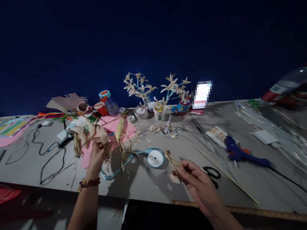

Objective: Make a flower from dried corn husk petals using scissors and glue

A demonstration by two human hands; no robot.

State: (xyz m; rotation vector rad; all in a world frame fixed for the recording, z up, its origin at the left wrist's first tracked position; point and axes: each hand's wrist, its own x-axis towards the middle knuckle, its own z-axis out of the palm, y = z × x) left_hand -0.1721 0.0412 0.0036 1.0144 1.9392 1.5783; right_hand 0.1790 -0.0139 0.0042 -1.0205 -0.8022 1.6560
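Note:
My left hand (99, 153), with a beaded bracelet at the wrist, reaches into a bunch of pale dried corn husks (87, 134) on the table's left side. Its fingers are pinched at the husks. My right hand (192, 175) is closed on a small strip of dried husk (175, 161), held upright between thumb and fingers above the table's front. Between the hands lies a white spool (155, 158) with light blue ribbon (135, 153) trailing left. Black-handled scissors (212, 173) lie partly hidden behind my right hand.
Husk flowers (140, 87) stand in small pots at the back, near a lit phone (202, 94). On the right are a blue glue gun (236, 151), thin wires (205, 132), a wooden stick (227, 174) and a bottle (289, 83). Pink paper (129, 129) and black cables (50, 158) lie left.

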